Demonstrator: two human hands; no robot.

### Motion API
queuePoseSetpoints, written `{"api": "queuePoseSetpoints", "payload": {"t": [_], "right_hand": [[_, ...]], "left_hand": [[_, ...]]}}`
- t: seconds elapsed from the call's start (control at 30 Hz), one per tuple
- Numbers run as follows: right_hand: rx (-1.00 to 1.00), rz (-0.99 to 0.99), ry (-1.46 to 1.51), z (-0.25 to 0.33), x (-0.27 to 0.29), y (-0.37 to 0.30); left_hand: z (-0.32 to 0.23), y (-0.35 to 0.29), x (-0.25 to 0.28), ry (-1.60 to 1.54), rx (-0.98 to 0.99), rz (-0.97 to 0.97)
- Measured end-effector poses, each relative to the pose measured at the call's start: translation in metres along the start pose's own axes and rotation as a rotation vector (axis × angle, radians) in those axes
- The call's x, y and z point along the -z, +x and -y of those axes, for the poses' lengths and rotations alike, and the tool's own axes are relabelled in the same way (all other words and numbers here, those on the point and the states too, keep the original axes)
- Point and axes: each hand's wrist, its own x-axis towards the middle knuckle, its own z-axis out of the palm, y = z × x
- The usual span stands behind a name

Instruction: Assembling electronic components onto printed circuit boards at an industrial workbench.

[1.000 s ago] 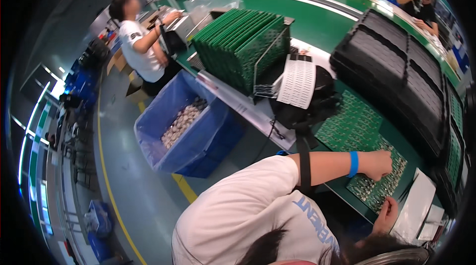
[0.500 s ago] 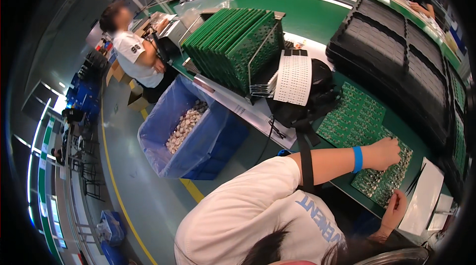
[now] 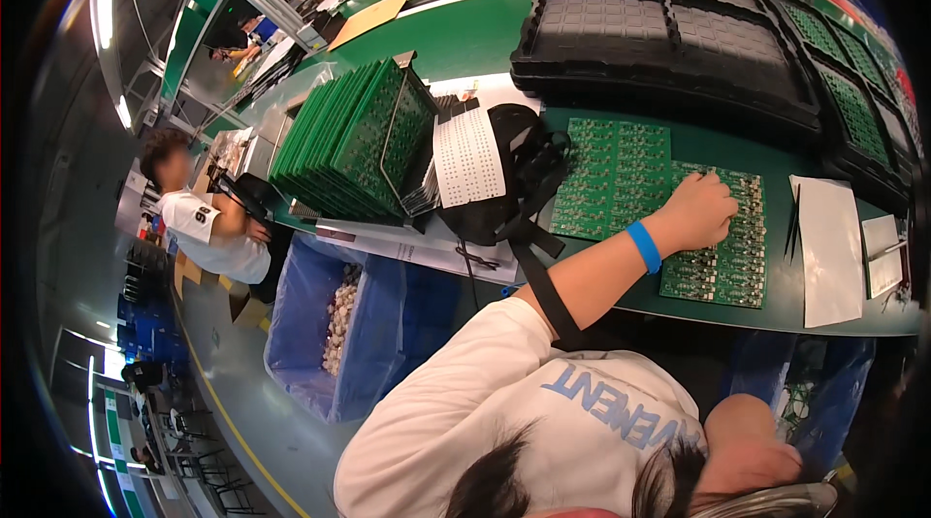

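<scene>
My left hand (image 3: 700, 211), with a blue wristband (image 3: 644, 246) on its wrist, rests over a green circuit board (image 3: 716, 283) crowded with small parts. Its fingers curl down onto the board, and whatever they pinch is hidden beneath them. A second green circuit board (image 3: 613, 169) lies against the left side of the first. My right arm (image 3: 745, 426) is bent close to my body below the table edge, away from the boards; its fingers cannot be made out.
Black trays (image 3: 669, 52) are stacked behind the boards. Tweezers (image 3: 793, 222) and a white sheet (image 3: 830, 256) lie to the right. Leftward stand a rack of upright circuit boards (image 3: 339, 140), a white perforated strip (image 3: 468, 157) and a blue lined bin (image 3: 310, 324). A co-worker (image 3: 208, 227) stands farther left.
My right hand has left the board's near right corner and drawn back toward my body. My left hand stays over the same board. The whole view has turned.
</scene>
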Motion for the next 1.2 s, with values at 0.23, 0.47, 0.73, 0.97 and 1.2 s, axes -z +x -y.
{"api": "queuePoseSetpoints", "payload": {"t": [0.23, 0.47, 0.73, 0.97, 1.2], "right_hand": [[-0.013, -0.065, -0.068, 0.015, -0.008, 0.003], [-0.018, -0.141, -0.094, 0.012, -0.014, -0.002], [-0.022, -0.228, -0.099, 0.005, -0.024, -0.007], [-0.02, -0.301, -0.116, 0.001, -0.029, -0.01], [-0.01, -0.373, -0.123, -0.001, -0.034, -0.012]], "left_hand": [[-0.007, -0.001, 0.01, -0.007, -0.005, 0.019], [-0.004, -0.001, 0.009, -0.016, 0.006, 0.022], [-0.005, 0.0, 0.007, -0.048, -0.002, 0.037], [-0.004, 0.0, 0.007, -0.019, -0.009, 0.037], [-0.004, 0.0, 0.004, -0.017, -0.006, 0.046]]}}
